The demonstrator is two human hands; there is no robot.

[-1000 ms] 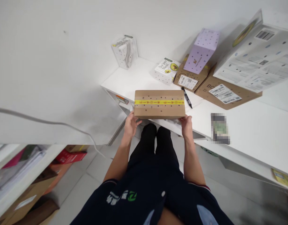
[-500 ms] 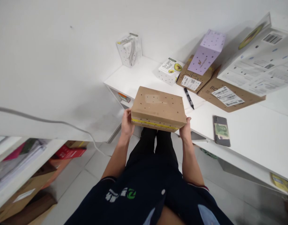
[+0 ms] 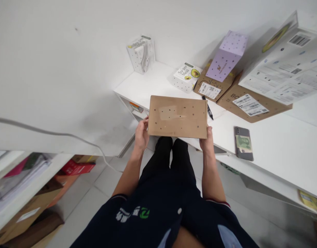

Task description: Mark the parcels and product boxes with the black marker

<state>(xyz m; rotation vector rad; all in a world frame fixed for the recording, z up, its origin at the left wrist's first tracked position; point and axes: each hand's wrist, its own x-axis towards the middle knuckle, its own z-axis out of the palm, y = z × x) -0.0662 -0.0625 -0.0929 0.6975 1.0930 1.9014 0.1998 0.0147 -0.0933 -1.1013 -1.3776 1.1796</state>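
I hold a flat brown cardboard box point(image 3: 177, 116) with small round holes in front of me, above the near edge of the white table point(image 3: 277, 144). My left hand point(image 3: 141, 135) grips its left end and my right hand point(image 3: 207, 138) grips its right end. The plain brown face with a pale rectangular patch is turned toward me; no yellow tape shows.
On the table lie a black marker point(image 3: 208, 109), a phone point(image 3: 243, 143), a white avocado-print box point(image 3: 186, 77), a lilac box point(image 3: 227, 57), brown labelled cartons point(image 3: 241, 101), a large white dotted carton point(image 3: 284, 72) and a white dotted box point(image 3: 141, 53). Shelves with papers and boxes point(image 3: 31, 193) stand at lower left.
The box has been rotated in my hands: the face with the yellow tape turned down and out of sight, and a plain brown face now shows. Both hands kept their grip.
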